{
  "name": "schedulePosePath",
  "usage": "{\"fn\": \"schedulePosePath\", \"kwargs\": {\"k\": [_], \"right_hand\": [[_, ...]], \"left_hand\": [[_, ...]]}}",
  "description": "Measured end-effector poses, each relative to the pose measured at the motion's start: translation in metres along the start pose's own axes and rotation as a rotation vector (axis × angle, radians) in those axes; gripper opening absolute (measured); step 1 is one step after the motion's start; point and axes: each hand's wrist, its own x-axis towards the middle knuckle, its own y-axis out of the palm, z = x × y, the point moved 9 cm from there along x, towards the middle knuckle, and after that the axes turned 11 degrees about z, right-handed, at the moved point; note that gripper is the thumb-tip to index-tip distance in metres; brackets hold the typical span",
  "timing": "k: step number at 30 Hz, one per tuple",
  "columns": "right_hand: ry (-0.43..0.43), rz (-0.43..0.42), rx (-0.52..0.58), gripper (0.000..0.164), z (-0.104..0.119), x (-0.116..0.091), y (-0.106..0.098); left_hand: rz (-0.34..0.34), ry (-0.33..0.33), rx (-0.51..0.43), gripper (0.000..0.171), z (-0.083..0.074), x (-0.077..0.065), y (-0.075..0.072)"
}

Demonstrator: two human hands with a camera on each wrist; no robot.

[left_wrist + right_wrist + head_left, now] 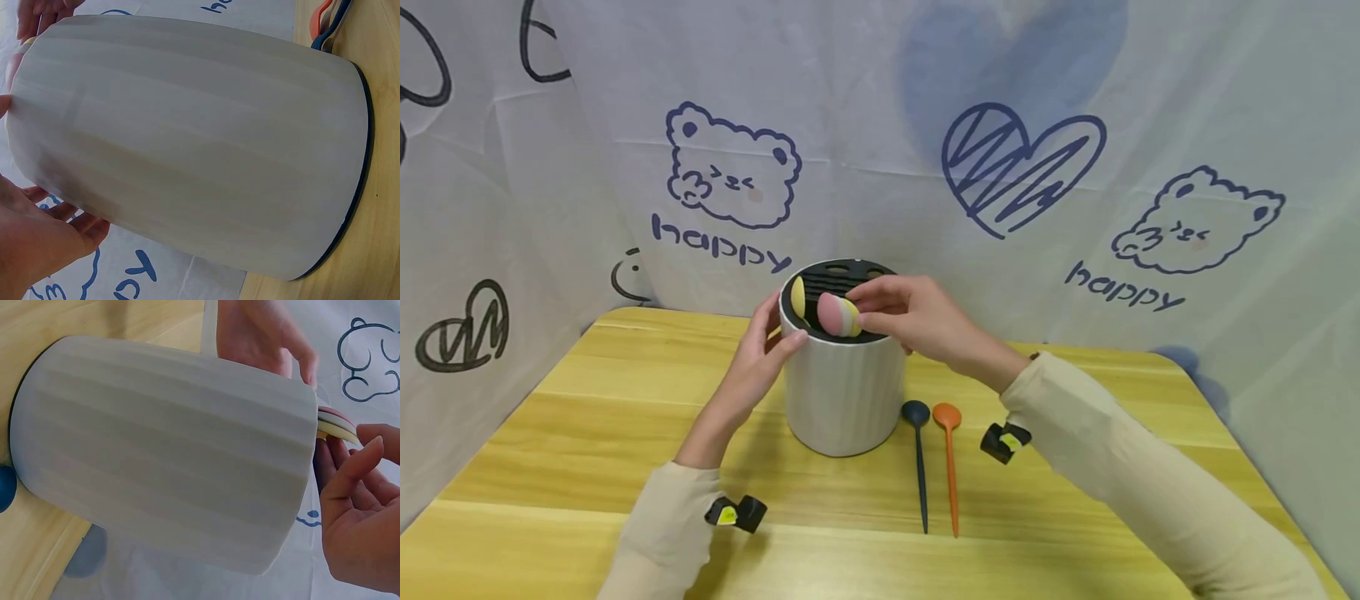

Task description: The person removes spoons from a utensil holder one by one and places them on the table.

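Note:
A white ribbed utensil holder [846,400] with a black slotted top [829,280] stands upright on the table. My left hand [760,350] grips its upper left side, thumb on the front rim and fingers around the side. Above the top, my right hand [917,317] pinches the edge of a yellow spoon [852,317]. A white spoon [847,319] and a pink spoon [831,314] are stacked against it. Another yellow spoon head [798,296] sticks out at the left of the top. The handles are hidden.
A dark blue spoon [917,450] and an orange spoon [951,450] lie side by side, right of the holder. The wooden table [587,450] ends at a white printed cloth [865,150] hanging behind and at the left.

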Motion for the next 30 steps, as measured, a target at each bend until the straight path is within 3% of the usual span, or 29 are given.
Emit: {"fn": "schedulePosePath", "kwargs": {"k": [15, 30], "right_hand": [[-0.037, -0.037, -0.035, 0.026, -0.0007, 0.0045, 0.0009], [-0.03, -0.077, 0.005, 0.026, -0.0008, 0.0049, -0.0062]], "left_hand": [[-0.001, -0.004, 0.0, 0.07, 0.0, -0.0001, 0.0006], [-0.01, 0.007, -0.005, 0.069, -0.0007, 0.0004, -0.0001]]}}
